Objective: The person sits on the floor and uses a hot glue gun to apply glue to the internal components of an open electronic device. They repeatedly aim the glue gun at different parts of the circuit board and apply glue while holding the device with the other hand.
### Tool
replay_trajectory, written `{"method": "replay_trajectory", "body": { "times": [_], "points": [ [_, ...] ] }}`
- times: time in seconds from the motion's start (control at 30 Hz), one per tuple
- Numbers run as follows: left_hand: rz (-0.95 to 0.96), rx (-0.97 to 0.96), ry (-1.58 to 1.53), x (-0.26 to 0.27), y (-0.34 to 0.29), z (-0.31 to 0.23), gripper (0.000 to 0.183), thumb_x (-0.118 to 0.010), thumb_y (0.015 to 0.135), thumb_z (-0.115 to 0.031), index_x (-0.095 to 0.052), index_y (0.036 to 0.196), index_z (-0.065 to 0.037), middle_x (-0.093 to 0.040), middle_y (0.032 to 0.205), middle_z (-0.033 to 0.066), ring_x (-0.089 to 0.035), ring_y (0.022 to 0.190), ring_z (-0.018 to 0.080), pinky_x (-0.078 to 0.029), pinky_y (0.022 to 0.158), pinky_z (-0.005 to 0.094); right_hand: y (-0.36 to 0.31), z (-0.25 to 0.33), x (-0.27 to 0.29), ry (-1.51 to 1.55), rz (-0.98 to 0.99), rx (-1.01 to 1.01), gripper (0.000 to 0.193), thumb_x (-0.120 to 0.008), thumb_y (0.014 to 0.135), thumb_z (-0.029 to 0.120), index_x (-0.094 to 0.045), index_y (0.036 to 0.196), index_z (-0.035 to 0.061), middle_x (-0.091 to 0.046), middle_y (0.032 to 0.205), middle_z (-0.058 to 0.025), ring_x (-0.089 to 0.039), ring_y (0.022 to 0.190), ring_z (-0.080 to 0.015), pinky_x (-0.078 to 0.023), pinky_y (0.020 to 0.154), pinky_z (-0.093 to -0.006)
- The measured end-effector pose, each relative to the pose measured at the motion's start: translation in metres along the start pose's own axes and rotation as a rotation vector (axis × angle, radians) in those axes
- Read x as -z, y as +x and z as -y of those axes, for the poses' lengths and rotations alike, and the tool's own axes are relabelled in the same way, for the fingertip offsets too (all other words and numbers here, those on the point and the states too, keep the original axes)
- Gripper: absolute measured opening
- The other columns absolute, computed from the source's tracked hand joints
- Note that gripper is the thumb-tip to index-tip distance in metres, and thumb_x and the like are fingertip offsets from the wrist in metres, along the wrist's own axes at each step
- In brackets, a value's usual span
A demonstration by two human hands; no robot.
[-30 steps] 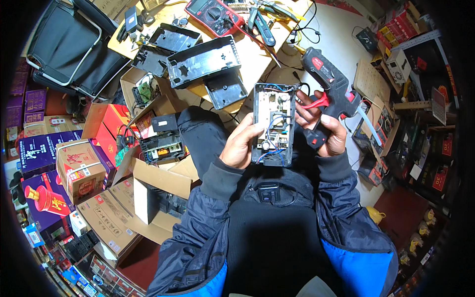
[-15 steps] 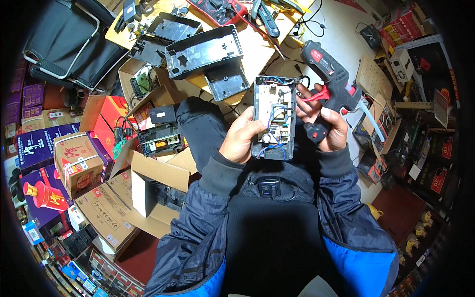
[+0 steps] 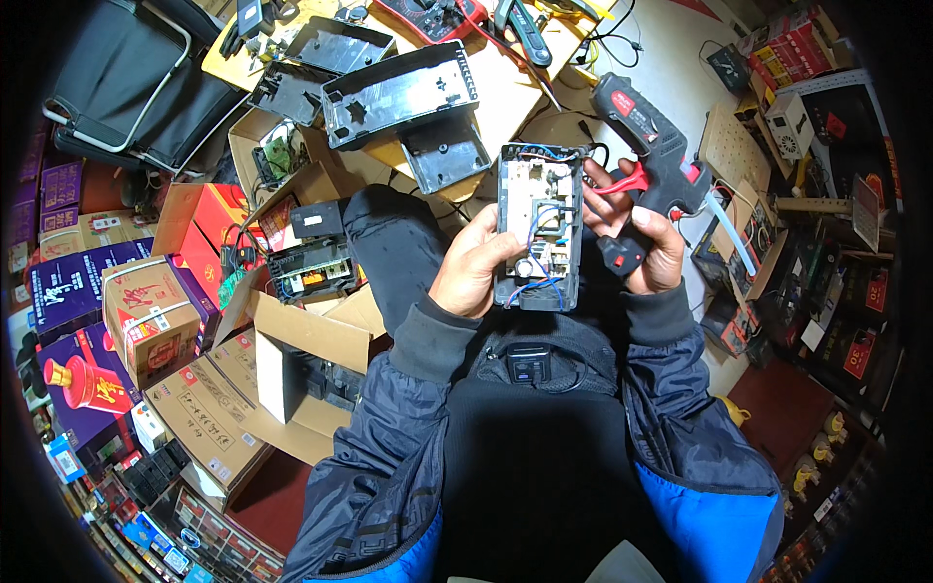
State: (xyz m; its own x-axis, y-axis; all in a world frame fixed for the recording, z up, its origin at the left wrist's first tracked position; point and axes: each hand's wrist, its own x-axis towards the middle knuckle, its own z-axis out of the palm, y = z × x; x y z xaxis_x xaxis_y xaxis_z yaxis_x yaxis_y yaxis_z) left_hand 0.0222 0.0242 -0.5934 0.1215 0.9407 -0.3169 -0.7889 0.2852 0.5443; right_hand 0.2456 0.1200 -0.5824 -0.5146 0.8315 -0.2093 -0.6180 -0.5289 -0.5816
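A: Where's the circuit board?
B: Board is seated in its open black case, held over my lap, open side facing me. Blue wires loop across it.
A: Hands?
B: Left hand grips the case by its left side, thumb over the edge. Right hand grasps a glue gun, thumb across the handle, other fingers spread by the red trigger. Can't tell if those fingertips touch the case. Clear glue stick pokes out the gun's rear.
A: Around you?
B: Ahead, the surface: black plastic shells, red multimeter, utility knife. Left: open carton, another board in a black housing, black chair further off.
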Motion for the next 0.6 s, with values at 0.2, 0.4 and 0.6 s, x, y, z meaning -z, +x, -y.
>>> {"method": "replay_trajectory", "body": {
  "times": [0.2,0.4,0.6],
  "points": [
    [0.017,-0.001,0.001,0.0009,0.0002,0.0005,0.054,-0.064,0.1,-0.012,-0.046,0.147,0.007,-0.069,0.128,0.0149,-0.071,0.109,0.0186,-0.059,0.096,0.0334,0.0012,0.0008,-0.0003,0.046,0.013,0.002,0.068,-0.068,0.088,0.011,-0.048,0.152,0.0016,-0.048,0.156,-0.0307,-0.046,0.147,-0.0431,-0.036,0.123,-0.055],
    [-0.024,0.016,-0.047,0.0011,-0.0015,0.0009,0.05,-0.059,0.101,-0.01,-0.047,0.147,0.007,-0.068,0.13,0.0166,-0.071,0.111,0.0208,-0.058,0.1,0.0351,0.0006,-0.0003,-0.0027,0.008,0.003,0.006,0.069,-0.068,0.088,0.013,-0.047,0.154,0.0046,-0.042,0.16,-0.0314,-0.046,0.147,-0.0422,-0.039,0.116,-0.048],
    [-0.027,0.015,-0.042,0.0007,-0.002,0.0017,0.049,-0.057,0.102,-0.009,-0.047,0.147,0.008,-0.068,0.131,0.0171,-0.071,0.113,0.0217,-0.058,0.1,0.0353,0.0003,-0.0005,0.0008,0.051,0.01,-0.006,0.068,-0.067,0.088,0.011,-0.047,0.153,0.0037,-0.042,0.16,-0.0311,-0.043,0.149,-0.0443,-0.037,0.121,-0.0511]
  ]
}}
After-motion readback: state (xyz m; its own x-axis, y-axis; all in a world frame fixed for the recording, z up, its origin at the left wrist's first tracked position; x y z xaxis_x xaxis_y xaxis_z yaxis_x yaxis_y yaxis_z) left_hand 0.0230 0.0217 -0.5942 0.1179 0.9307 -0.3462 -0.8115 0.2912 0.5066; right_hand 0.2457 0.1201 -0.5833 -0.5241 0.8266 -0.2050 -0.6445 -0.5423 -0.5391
